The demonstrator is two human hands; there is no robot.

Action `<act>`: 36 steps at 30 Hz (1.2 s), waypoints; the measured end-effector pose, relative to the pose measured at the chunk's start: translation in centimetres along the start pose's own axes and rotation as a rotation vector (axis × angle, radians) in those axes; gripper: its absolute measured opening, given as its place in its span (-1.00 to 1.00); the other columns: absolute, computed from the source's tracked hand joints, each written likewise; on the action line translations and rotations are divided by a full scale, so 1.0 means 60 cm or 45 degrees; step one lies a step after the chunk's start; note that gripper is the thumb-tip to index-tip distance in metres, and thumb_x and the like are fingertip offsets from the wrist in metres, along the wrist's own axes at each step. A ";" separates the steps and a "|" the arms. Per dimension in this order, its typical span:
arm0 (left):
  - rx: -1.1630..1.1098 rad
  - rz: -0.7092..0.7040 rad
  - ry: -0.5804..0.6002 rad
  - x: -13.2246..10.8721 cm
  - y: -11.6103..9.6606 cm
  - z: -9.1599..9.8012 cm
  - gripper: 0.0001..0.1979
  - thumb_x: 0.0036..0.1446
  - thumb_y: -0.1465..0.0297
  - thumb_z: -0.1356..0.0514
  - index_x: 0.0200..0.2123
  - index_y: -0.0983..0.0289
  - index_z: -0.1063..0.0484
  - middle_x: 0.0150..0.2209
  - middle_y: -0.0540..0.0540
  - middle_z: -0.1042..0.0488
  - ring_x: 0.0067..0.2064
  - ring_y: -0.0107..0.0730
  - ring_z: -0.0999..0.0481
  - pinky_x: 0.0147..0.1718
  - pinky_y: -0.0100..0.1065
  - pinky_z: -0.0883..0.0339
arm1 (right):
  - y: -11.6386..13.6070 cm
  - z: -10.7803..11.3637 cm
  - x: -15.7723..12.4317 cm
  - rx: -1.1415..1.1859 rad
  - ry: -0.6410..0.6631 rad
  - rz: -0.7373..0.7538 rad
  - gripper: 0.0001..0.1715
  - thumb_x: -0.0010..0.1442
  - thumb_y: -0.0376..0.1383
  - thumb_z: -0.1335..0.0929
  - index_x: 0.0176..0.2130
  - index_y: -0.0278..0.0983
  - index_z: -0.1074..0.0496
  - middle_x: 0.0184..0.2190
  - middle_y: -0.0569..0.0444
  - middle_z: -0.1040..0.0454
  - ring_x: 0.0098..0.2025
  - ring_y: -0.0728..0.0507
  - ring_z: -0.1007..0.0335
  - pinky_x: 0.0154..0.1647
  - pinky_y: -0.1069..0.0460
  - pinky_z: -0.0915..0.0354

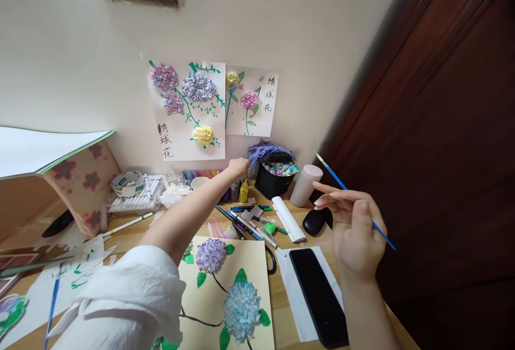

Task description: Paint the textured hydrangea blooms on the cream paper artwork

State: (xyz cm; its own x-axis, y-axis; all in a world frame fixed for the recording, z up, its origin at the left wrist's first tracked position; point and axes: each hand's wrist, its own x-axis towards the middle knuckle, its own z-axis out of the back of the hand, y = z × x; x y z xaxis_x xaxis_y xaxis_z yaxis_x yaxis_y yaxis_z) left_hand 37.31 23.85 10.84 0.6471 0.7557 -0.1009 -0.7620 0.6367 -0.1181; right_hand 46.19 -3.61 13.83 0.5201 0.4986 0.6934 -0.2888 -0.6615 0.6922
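One black box (274,185) stands near the back edge of the desk (284,320), with lots of pens (280,169) inside — too packed to count — and purple strings (265,149) on top. The left hand (238,168) reaches out just beside it; its fingers are hidden, so I cannot tell if they hold anything. One yellow bottle (243,192) and one white cup (199,183) are near that back edge too. One tall tub (306,185) stands right of the box. The right hand (358,226), up over the desk's right edge, has its fingers closed on one blue brush (335,176). One card (257,259) shows two whole puffy flowers — one purple, one blue. One phone (317,296) lies between the card's right edge and the desk's right edge.
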 end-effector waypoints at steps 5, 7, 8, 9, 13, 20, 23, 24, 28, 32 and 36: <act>0.074 0.002 0.065 0.003 -0.010 -0.004 -0.64 0.19 0.27 -0.15 0.02 0.28 -0.32 0.01 0.17 -0.37 -0.03 -0.25 -0.43 -0.10 -0.13 -0.39 | 0.000 0.007 0.011 -0.048 -0.089 0.023 -0.65 0.30 -0.16 -0.19 -0.38 -0.26 -0.41 -0.34 -0.01 -0.58 -0.42 -0.08 -0.47 -0.42 0.02 -0.32; 0.085 -0.015 0.065 -0.002 -0.009 -0.005 -0.63 0.19 0.27 -0.15 0.02 0.29 -0.32 0.01 0.17 -0.37 -0.03 -0.24 -0.43 -0.10 -0.13 -0.39 | -0.001 0.007 0.012 -0.037 -0.088 0.031 -0.65 0.29 -0.16 -0.20 -0.39 -0.27 -0.41 -0.35 -0.01 -0.59 -0.44 -0.07 -0.46 -0.44 0.02 -0.31; 0.087 -0.023 0.061 -0.005 -0.008 -0.005 -0.63 0.19 0.27 -0.15 0.02 0.29 -0.32 0.01 0.17 -0.37 -0.03 -0.24 -0.43 -0.10 -0.13 -0.39 | -0.001 0.007 0.012 -0.030 -0.083 0.032 -0.66 0.29 -0.16 -0.21 -0.39 -0.27 -0.41 -0.35 -0.01 -0.59 -0.44 -0.07 -0.46 -0.44 0.03 -0.32; 0.087 -0.030 0.055 -0.010 -0.006 -0.004 -0.63 0.18 0.27 -0.15 0.02 0.29 -0.32 0.01 0.18 -0.37 -0.03 -0.24 -0.43 -0.10 -0.13 -0.39 | -0.002 0.006 0.011 -0.025 -0.076 0.028 -0.66 0.29 -0.16 -0.21 -0.39 -0.27 -0.41 -0.35 -0.01 -0.59 -0.45 -0.07 -0.47 -0.44 0.03 -0.32; 0.060 -0.061 0.001 -0.029 0.005 0.010 -0.65 0.18 0.27 -0.15 0.01 0.27 -0.33 0.01 0.17 -0.37 -0.03 -0.25 -0.43 -0.10 -0.15 -0.39 | -0.006 -0.001 0.007 -0.035 -0.039 0.016 -0.64 0.30 -0.17 -0.20 -0.40 -0.29 -0.41 -0.35 -0.01 -0.59 -0.50 -0.05 -0.46 -0.49 0.05 -0.32; -0.039 -0.160 -0.280 -0.062 0.003 0.082 -0.75 0.13 0.35 -0.21 -0.15 0.38 -0.46 -0.13 0.23 -0.48 -0.07 -0.20 -0.47 -0.08 -0.20 -0.35 | -0.010 -0.022 -0.013 -0.114 0.039 0.062 -0.67 0.30 -0.20 -0.22 -0.38 -0.30 -0.44 -0.31 -0.01 -0.60 -0.43 -0.08 -0.51 -0.49 0.04 -0.36; -0.086 -0.209 -0.464 -0.103 0.007 0.130 -0.81 0.07 0.44 -0.20 -0.26 0.41 -0.55 -0.21 0.27 -0.54 -0.07 -0.13 -0.50 -0.07 -0.26 -0.30 | -0.013 -0.038 -0.024 -0.174 0.024 0.091 -0.72 0.28 -0.22 -0.25 -0.36 -0.30 -0.45 -0.25 -0.03 -0.59 -0.32 -0.12 -0.54 -0.38 0.00 -0.40; -0.100 -0.218 -0.514 -0.126 0.011 0.145 -0.80 0.07 0.44 -0.19 -0.25 0.39 -0.56 -0.21 0.25 -0.55 -0.07 -0.15 -0.51 -0.06 -0.27 -0.29 | -0.015 -0.044 -0.029 -0.166 0.013 0.101 -0.77 0.26 -0.23 -0.28 -0.34 -0.29 -0.45 -0.23 -0.03 -0.59 -0.26 -0.14 -0.54 -0.32 -0.02 -0.42; -0.332 -0.261 -0.775 -0.261 0.036 0.189 -0.83 -0.01 0.40 -0.27 -0.35 0.39 -0.58 -0.36 0.16 -0.56 -0.27 -0.24 -0.54 -0.17 -0.28 -0.33 | -0.026 -0.071 -0.062 -0.125 0.053 0.068 -0.81 0.16 -0.30 -0.37 -0.18 -0.27 -0.43 -0.08 -0.05 -0.53 -0.04 -0.19 -0.49 -0.05 -0.12 -0.40; -0.529 -0.117 -0.842 -0.421 0.064 0.185 -0.83 -0.01 0.36 -0.27 -0.39 0.35 -0.57 -0.41 0.11 -0.57 -0.35 -0.37 -0.51 -0.29 -0.36 -0.34 | -0.030 -0.096 -0.109 -0.150 0.315 -0.076 -0.52 0.07 -0.31 -0.44 0.00 -0.23 -0.36 0.12 -0.09 -0.39 0.16 -0.23 -0.31 0.16 -0.19 -0.28; -0.678 0.008 -0.856 -0.543 0.094 0.146 -0.84 -0.02 0.30 -0.29 -0.44 0.28 -0.57 -0.46 0.07 -0.57 -0.40 -0.42 -0.50 -0.39 -0.41 -0.33 | -0.021 -0.138 -0.140 -0.090 0.591 -0.269 -0.35 0.02 -0.26 -0.47 0.09 -0.17 -0.29 0.20 -0.05 -0.29 0.22 -0.22 -0.23 0.26 -0.18 -0.20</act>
State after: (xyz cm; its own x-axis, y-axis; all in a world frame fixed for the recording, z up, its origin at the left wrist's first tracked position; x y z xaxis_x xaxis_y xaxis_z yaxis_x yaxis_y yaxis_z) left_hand 11.70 4.19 22.10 0.3625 0.7962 0.4844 -0.5431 0.6028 -0.5845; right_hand 35.51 -2.35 8.80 0.1662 0.8242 0.5414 -0.2781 -0.4876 0.8276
